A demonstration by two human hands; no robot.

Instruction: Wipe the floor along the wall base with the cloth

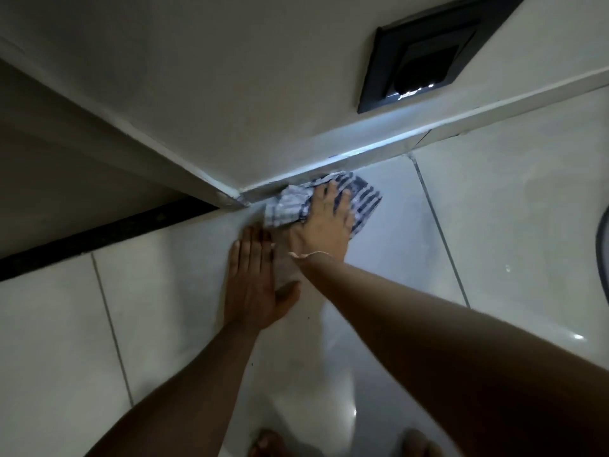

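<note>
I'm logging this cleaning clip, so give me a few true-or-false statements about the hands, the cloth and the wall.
1. The right hand presses flat on the striped cloth. True.
2. The cloth lies in the middle of the floor, far from the wall. False: it sits against the wall base, near the corner.
3. The left hand rests flat on the floor tile. True.
4. The left hand grips the cloth. False: its palm is open on the tile beside the cloth.
5. A dark plate is set in the wall. True.

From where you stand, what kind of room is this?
Probably indoors in a home, at a wall corner: glossy tiled floor, pale skirting along the wall base, and a dark wall plate, maybe a socket.
</note>
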